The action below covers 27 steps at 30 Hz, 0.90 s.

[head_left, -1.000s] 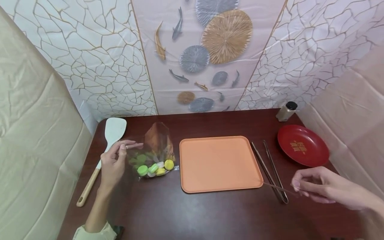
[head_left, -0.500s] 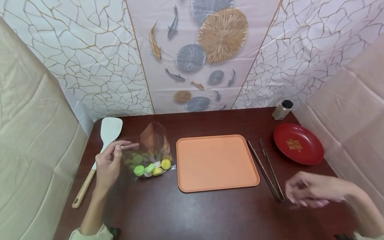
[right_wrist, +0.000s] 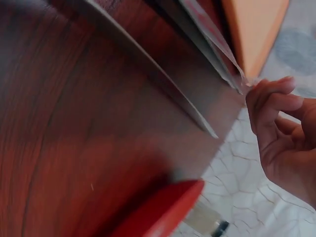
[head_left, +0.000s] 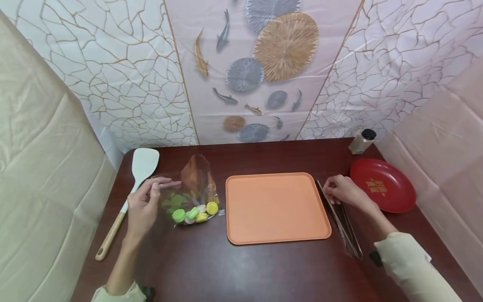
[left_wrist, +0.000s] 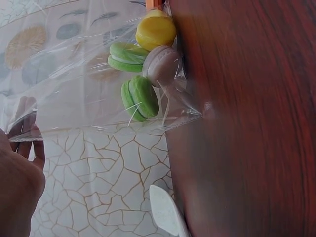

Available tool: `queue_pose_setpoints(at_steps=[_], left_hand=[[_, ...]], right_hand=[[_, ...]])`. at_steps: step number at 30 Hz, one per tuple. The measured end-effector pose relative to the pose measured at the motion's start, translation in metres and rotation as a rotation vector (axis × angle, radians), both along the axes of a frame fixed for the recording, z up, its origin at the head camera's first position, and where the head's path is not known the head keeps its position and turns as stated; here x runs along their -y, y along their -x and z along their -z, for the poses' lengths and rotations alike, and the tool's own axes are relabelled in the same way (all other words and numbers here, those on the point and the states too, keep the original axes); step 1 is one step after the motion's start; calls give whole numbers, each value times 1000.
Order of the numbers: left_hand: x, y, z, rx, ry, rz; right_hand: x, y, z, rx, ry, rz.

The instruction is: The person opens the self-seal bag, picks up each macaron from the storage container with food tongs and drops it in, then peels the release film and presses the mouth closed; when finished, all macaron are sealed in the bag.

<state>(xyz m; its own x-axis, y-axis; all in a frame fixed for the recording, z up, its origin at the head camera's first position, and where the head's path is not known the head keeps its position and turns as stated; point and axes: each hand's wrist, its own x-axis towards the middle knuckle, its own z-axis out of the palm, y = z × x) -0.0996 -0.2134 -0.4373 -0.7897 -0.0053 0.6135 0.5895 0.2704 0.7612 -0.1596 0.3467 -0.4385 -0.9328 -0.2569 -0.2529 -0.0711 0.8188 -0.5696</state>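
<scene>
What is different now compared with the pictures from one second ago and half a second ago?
The right hand moved from the near right of the table forward and left to the open tips of the tongs, beside the orange tray; whether it grips them is unclear. The thin stick it held earlier is no longer seen. The left hand still holds the clear bag of macarons; the spatula and red plate did not move.

A clear bag (head_left: pixel 190 188) holds green, yellow and pale macarons (head_left: pixel 192 213) on a dark red-brown wooden table (head_left: pixel 241 268), beside a plain orange tray (head_left: pixel 277 207), a red plate (head_left: pixel 383 184) with gold marks, a white spatula (head_left: pixel 141 165) and silver tongs (head_left: pixel 345 228).
</scene>
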Motion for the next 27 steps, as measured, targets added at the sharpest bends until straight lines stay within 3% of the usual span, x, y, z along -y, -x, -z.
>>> queue_pose_setpoints(at_steps=[8,13,18,22,27], left_hand=[[-1,-3,-2,37,5,-10],[0,-3,-2,32,10,-20],[1,-3,-4,40,11,-24],[2,-3,-3,41,-6,-20],[-1,1,-1,48,-53,9]], right_hand=[[7,13,12,-11,46,69],[12,16,5,-39,31,87],[24,22,-8,-173,41,89],[58,20,-17,-318,154,66],[140,12,-32,-377,424,-84]])
